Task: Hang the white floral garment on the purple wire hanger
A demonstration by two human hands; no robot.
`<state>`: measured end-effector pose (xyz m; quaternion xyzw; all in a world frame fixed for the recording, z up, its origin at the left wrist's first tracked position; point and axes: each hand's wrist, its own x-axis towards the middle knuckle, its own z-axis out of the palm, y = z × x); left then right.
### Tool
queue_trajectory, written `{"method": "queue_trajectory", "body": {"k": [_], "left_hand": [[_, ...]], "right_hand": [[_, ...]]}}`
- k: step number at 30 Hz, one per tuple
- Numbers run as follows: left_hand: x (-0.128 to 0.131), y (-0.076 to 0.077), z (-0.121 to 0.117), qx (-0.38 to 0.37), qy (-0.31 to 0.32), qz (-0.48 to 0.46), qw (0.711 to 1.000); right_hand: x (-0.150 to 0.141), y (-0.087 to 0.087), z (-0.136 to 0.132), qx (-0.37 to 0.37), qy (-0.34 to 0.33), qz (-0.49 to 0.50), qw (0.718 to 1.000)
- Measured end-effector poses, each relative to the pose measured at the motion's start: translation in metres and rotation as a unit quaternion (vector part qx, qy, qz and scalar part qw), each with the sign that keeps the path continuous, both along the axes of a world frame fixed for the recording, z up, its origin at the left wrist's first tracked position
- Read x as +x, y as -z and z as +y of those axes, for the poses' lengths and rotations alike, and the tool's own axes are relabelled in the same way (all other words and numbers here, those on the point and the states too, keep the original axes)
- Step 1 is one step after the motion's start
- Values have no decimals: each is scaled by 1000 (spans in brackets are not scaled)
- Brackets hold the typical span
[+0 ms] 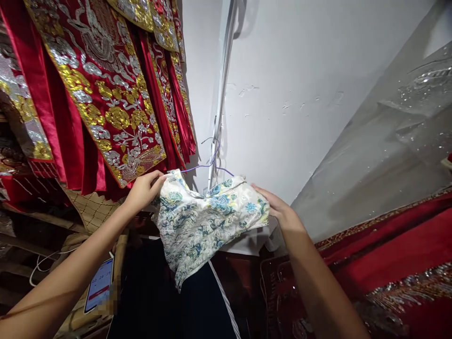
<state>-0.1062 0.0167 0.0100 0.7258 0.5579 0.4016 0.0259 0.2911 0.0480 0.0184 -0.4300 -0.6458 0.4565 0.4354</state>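
Observation:
A white blouse (197, 221) with a blue, green and yellow floral pattern hangs in front of me on a thin purple hanger (226, 170). The hanger's neck and hook overlap a white upright pole; whether the hook rests on it, I cannot tell. My left hand (145, 189) pinches the blouse's left shoulder between thumb and fingers. On the other side my right hand (273, 202) grips the right shoulder edge, its fingers partly hidden behind the cloth. The lower hem hangs slanted, dropping further on the left.
Red garments (116, 108) with gold and silver embroidery hang at upper left. A white pole (221, 84) stands against the white wall (282, 70). A phone (99, 285) lies at lower left beside a white cable. Clear plastic sheeting (360, 155) and red fabric (399, 245) are at right.

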Motion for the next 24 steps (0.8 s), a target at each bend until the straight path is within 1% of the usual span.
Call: {"method": "queue_trajectory", "body": {"k": [2,3,5,7,8,9,11,13,14,15,16,17,19,20,22,24], "left_hand": [[-6,3,-2,6,-24,-3,1000],[-8,5,-1,8,-34,-11,999],[-8,8,2,20,-49,-35,998],[-3,8,4,44,-53,-51,996],[1,7,4,59,-51,-54,995],[5,6,4,74,-45,-55,995],[16,3,-2,91,-28,-57,994],[27,-2,-11,82,4,-70,994],[34,-5,-17,69,27,-82,994],[41,-8,-23,48,53,-100,992],[49,-11,-30,21,82,-124,989],[57,-15,-37,-12,116,-149,982],[76,-20,-52,-80,188,-193,960],[85,-21,-59,-110,220,-206,947],[100,-19,-73,-156,256,-216,929],[107,-14,-85,-189,257,-217,923]], "right_hand": [[17,0,-3,-45,-37,9,998],[21,-1,-6,-69,-60,17,996],[18,-6,-14,-110,-107,37,987],[8,-16,-23,-122,-131,55,982],[4,-21,-27,-114,-127,63,983],[0,-27,-32,-97,-108,72,987],[-2,-35,-41,-52,-42,87,994],[-2,-36,-52,-20,25,105,994],[-4,-35,-60,-14,44,116,992],[-7,-31,-69,-18,44,122,991],[-13,-27,-79,-30,22,119,992],[-21,-22,-90,-47,-22,101,993],[-44,-13,-114,-75,-149,15,986],[-57,-9,-124,-71,-211,-44,974],[-82,-4,-139,-5,-289,-130,949],[-98,-2,-143,65,-339,-161,925]]}}
